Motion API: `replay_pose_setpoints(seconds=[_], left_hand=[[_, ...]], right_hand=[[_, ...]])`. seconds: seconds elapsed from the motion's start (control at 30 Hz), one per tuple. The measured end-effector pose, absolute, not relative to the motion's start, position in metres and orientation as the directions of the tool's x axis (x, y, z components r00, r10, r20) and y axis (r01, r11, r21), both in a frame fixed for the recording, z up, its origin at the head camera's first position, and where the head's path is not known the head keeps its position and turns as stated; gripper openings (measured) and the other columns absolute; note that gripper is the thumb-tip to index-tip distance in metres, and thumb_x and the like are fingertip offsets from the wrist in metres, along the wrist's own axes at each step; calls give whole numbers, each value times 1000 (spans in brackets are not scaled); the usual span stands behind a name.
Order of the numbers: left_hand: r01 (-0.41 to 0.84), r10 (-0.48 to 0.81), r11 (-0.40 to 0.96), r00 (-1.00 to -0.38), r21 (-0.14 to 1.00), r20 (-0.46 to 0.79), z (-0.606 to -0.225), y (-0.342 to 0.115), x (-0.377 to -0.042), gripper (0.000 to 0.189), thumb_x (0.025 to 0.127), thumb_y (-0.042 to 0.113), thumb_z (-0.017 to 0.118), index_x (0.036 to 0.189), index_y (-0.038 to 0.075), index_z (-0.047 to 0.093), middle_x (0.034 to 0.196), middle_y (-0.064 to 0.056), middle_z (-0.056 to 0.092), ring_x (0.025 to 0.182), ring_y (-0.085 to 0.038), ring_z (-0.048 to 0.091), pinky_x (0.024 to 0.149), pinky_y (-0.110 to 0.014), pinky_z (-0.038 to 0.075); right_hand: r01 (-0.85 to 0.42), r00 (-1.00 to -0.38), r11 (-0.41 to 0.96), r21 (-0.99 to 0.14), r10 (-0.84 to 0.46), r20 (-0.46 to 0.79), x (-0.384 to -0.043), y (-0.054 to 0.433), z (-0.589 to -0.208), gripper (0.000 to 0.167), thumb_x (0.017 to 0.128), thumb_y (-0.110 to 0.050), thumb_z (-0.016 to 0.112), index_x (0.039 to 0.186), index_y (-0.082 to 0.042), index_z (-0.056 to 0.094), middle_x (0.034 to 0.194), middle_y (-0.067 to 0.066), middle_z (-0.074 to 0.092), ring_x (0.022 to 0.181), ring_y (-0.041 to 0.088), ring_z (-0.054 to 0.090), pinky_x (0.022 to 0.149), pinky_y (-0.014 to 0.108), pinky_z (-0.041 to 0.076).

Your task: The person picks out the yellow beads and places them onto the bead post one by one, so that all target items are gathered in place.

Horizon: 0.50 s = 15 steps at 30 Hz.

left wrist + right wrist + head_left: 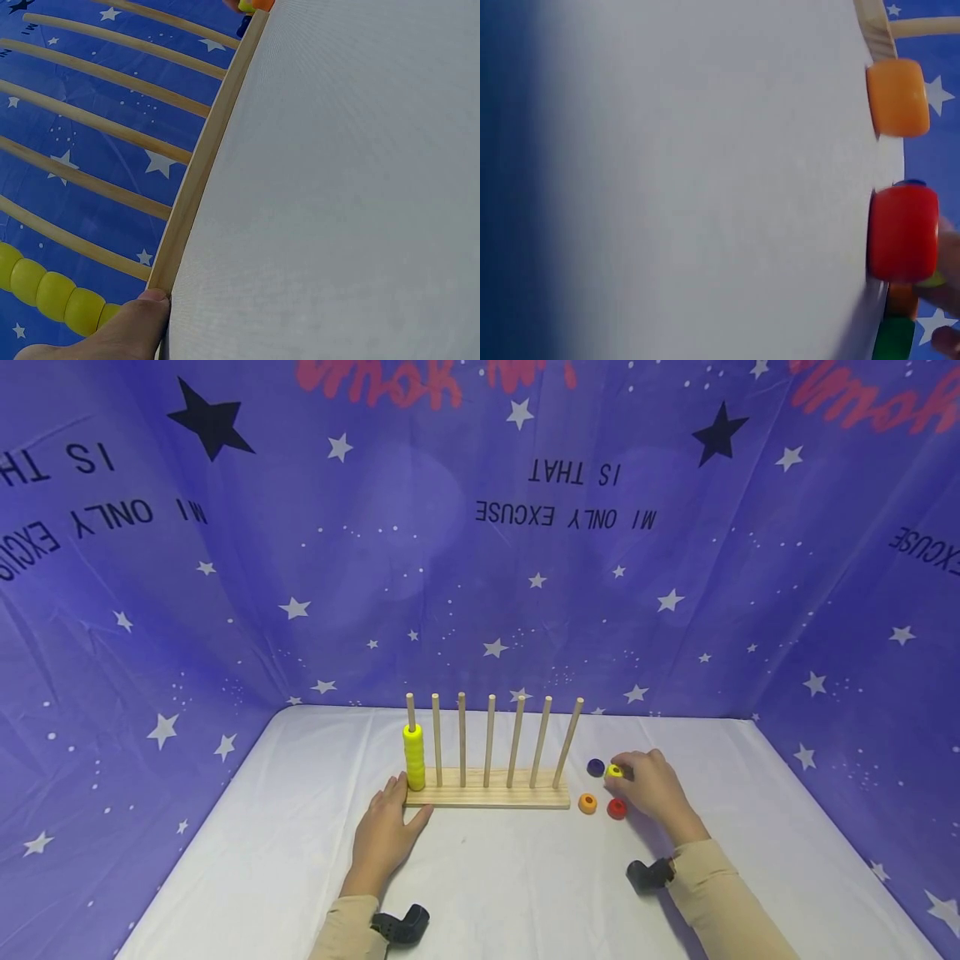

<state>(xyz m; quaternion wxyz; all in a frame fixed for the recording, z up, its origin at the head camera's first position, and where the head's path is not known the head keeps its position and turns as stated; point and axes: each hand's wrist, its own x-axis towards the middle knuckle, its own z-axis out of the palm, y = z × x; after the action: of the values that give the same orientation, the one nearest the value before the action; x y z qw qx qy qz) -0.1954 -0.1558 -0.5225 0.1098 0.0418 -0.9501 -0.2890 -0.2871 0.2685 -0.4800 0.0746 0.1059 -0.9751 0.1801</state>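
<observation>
A wooden peg rack (487, 797) with several upright pegs stands on the table. Its leftmost peg carries a stack of yellow beads (414, 758). My left hand (384, 833) rests at the rack's left end, fingers along the side and thumb by the front edge; in the left wrist view a digit presses the base (196, 169) at its corner. Right of the rack, my right hand (654, 787) pinches a yellow bead (615, 771) between thumb and fingers. Around it lie a dark blue bead (596, 767), an orange bead (588, 804) and a red bead (617, 809).
A green bead (894, 339) and a brownish-orange one (901, 301) show past the red bead in the right wrist view; the right hand hides them from the head view. White cloth (495, 885) covers the table, with a purple star-patterned curtain (450, 568) behind and at both sides.
</observation>
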Motion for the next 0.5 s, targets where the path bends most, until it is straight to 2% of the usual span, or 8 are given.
replay_pose_setpoints(seconds=[0.17, 0.37, 0.43, 0.5], left_hand=[[-15, -140, 832, -973, 554, 183, -522, -155, -195, 79, 91, 45, 68, 151, 2, 38, 154, -21, 43, 139, -47, 42, 112, -62, 37], [-20, -140, 833, -975, 554, 174, -522, -155, -196, 80, 92, 46, 67, 151, 2, 38, 154, -21, 42, 140, -48, 41, 113, -62, 36], [-22, -141, 832, -974, 555, 174, -522, -155, -196, 80, 92, 47, 67, 151, 2, 38, 154, -20, 42, 140, -47, 41, 113, -62, 36], [-21, -141, 832, -974, 555, 175, -522, -155, -196, 80, 92, 47, 67, 151, 2, 38, 154, -20, 42, 140, -46, 41, 112, -62, 37]], right_hand=[[-243, -959, 905, -351, -168, 230, -288, 269, -470, 40, 83, -29, 79, 116, -7, 72, 99, 8, 73, 89, 27, 54, 74, 42, 45], [-248, -955, 876, -414, -150, 255, -284, 261, -442, 40, 92, -29, 71, 121, -1, 68, 113, 17, 71, 104, 33, 57, 90, 53, 49], [-264, -948, 874, -407, -157, 278, -283, 257, -429, 40, 92, -29, 71, 120, 0, 68, 115, 19, 70, 111, 38, 57, 100, 58, 45], [-289, -937, 873, -392, -173, 303, -283, 252, -416, 40, 92, -29, 71, 120, 0, 68, 116, 20, 69, 113, 40, 57, 101, 59, 44]])
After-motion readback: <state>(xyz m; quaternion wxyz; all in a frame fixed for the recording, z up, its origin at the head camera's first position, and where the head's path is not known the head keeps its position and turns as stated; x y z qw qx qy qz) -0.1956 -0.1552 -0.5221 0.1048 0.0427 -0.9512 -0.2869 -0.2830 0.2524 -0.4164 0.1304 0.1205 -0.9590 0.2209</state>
